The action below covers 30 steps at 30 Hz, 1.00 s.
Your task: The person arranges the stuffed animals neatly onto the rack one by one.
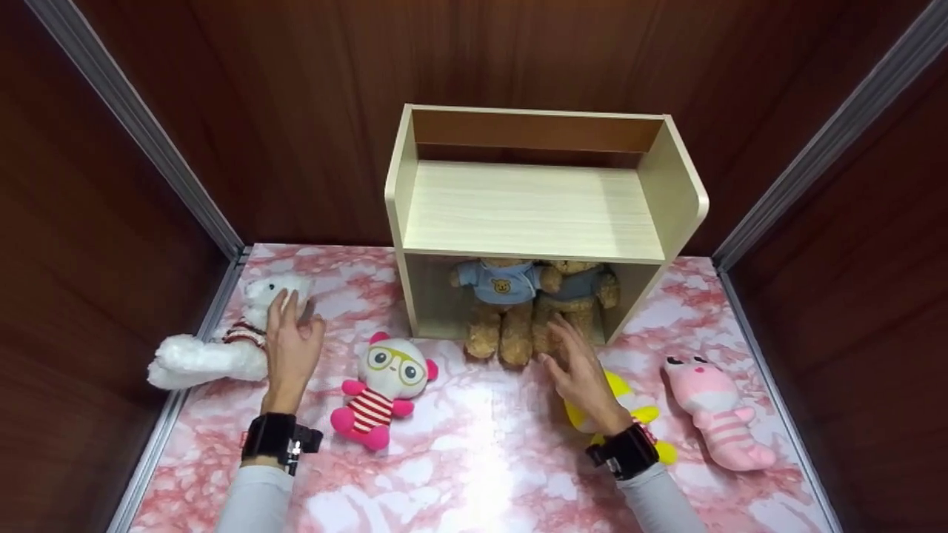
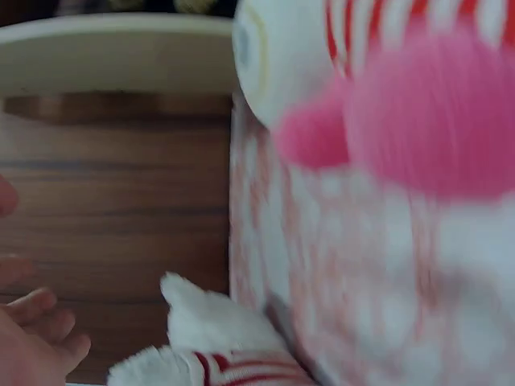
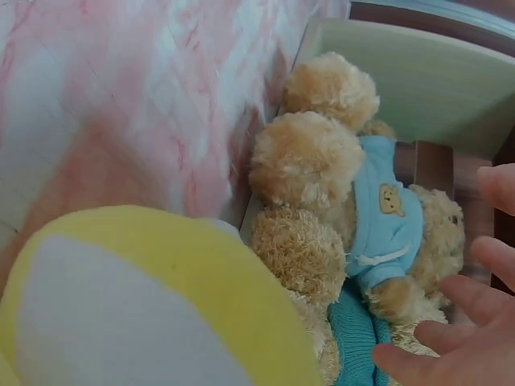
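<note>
- We see the left hand (image 1: 295, 348) relaxed and grasping nothing, over the white plush (image 1: 211, 359); from above we cannot tell whether they touch.
- The white plush, in a striped garment, lies at the left side of the pink-marbled surface (image 1: 474, 463).
- We see the right hand (image 1: 585, 377) released too, fingers extended before the teal-topped bear (image 1: 581, 287).
- That bear sits in the shelf's lower compartment, beside the bear in light blue (image 1: 502, 285); we see both with feet toward the front.
- The wooden shelf (image 1: 533, 211) stands near the dark back wall (image 1: 311, 133).
- A panda plush (image 1: 391, 370) with yellow glasses lies between the hands.
- We find a yellow-and-white plush (image 3: 161, 297) partly beneath the right forearm, and a pink plush (image 1: 715, 414) farther right.
</note>
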Each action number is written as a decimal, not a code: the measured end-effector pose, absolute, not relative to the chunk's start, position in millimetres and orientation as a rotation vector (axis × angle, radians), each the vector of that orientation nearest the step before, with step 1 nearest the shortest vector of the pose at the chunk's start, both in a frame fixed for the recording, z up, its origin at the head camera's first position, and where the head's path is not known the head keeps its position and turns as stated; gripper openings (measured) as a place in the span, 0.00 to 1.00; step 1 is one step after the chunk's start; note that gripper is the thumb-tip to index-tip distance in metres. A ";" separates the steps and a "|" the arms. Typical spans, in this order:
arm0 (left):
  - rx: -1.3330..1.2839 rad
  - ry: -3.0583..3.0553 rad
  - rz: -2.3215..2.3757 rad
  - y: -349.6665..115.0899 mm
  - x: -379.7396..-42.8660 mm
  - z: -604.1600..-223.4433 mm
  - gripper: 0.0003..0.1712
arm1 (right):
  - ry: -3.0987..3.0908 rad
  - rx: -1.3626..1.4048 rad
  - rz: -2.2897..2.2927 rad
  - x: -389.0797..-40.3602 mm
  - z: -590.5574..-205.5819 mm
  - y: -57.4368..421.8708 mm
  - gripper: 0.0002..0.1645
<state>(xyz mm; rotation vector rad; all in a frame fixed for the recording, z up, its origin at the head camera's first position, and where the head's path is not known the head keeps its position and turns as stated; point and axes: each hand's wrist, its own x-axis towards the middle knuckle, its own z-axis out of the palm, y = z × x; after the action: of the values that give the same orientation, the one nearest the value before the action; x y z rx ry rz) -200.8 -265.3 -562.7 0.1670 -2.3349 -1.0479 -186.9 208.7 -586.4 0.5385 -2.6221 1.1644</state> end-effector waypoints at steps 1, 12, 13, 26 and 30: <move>0.156 -2.358 -0.996 -270.1 -203.1 -565.9 0.37 | -2.622 0.530 1.168 -186.5 -586.3 210.0 0.34; 0.668 -2.801 -0.511 -335.7 -202.0 -581.5 0.52 | -2.610 0.525 1.174 -181.8 -587.8 215.6 0.33; 0.708 -2.820 -0.501 -340.6 -200.8 -583.1 0.53 | -2.603 0.524 1.174 -183.0 -587.8 214.6 0.33; 0.682 -2.789 -0.381 -362.2 -176.0 -614.3 0.58 | -2.591 0.476 1.231 -182.7 -589.0 206.8 0.34; 0.647 -2.645 -0.400 -360.9 -172.6 -626.6 0.42 | -2.576 0.478 1.271 -178.9 -589.4 204.4 0.34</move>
<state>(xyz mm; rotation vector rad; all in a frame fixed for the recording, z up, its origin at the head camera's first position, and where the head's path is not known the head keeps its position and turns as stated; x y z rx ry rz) -172.6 -360.9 -626.6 0.6474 -2.6447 -0.4004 -178.9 204.4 -589.4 0.4780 -2.5760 1.2706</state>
